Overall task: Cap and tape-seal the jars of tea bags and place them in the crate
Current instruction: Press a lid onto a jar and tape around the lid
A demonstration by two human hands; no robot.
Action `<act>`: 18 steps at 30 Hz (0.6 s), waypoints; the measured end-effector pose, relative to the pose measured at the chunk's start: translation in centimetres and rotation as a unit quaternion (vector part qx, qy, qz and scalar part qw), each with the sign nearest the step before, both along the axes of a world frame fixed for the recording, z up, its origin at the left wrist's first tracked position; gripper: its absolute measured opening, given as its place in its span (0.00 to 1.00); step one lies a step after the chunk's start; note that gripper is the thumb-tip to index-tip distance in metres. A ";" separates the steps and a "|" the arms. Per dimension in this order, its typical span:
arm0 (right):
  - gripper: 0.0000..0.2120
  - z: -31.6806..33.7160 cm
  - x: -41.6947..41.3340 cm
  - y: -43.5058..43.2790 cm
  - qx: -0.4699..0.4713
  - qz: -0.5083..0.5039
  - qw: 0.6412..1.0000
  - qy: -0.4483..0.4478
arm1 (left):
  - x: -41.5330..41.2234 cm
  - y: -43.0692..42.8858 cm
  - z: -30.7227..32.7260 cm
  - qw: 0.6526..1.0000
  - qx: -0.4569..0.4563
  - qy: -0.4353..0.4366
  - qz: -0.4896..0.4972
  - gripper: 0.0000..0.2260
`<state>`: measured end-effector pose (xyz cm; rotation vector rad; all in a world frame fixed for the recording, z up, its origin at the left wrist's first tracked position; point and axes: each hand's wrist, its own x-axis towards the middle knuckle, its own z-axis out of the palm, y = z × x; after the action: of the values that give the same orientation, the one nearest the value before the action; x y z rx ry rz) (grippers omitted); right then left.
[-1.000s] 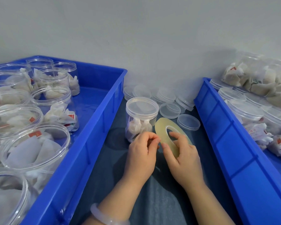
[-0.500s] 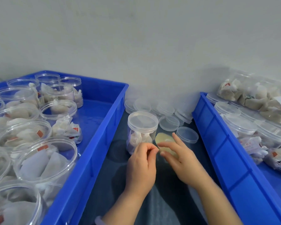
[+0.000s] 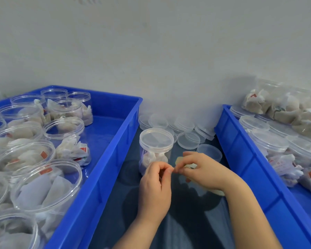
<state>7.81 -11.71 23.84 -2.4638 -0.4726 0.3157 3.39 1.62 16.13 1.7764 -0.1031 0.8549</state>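
Observation:
A clear capped jar of tea bags [image 3: 155, 146] stands upright on the dark cloth between two blue crates. Just in front of it my left hand [image 3: 155, 184] has its fingertips curled and pinched together, meeting the fingertips of my right hand [image 3: 203, 171]. My right hand grips a flat yellowish roll of tape [image 3: 180, 161], mostly hidden under the fingers; part of it shows below the wrist. The tape end between the fingertips is too thin to see.
The left blue crate [image 3: 115, 159] holds several open jars of tea bags [image 3: 43, 184]. The right blue crate [image 3: 248, 159] holds capped jars [image 3: 269, 142]. Loose clear lids [image 3: 188, 140] lie behind the jar, against the grey wall.
The view tilted up. The tape roll went from upright and plainly visible to low and covered by my right hand. Both hands stayed together in front of the jar.

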 end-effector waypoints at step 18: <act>0.05 0.0 0.1 1.8 0.016 -0.043 0.991 -0.128 | 3.0 2.6 2.5 0.995 0.019 0.052 -0.078 0.27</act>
<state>7.96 -9.94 23.84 -2.4963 -0.4714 -0.0436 6.39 4.21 18.65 1.8180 -0.1884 0.6510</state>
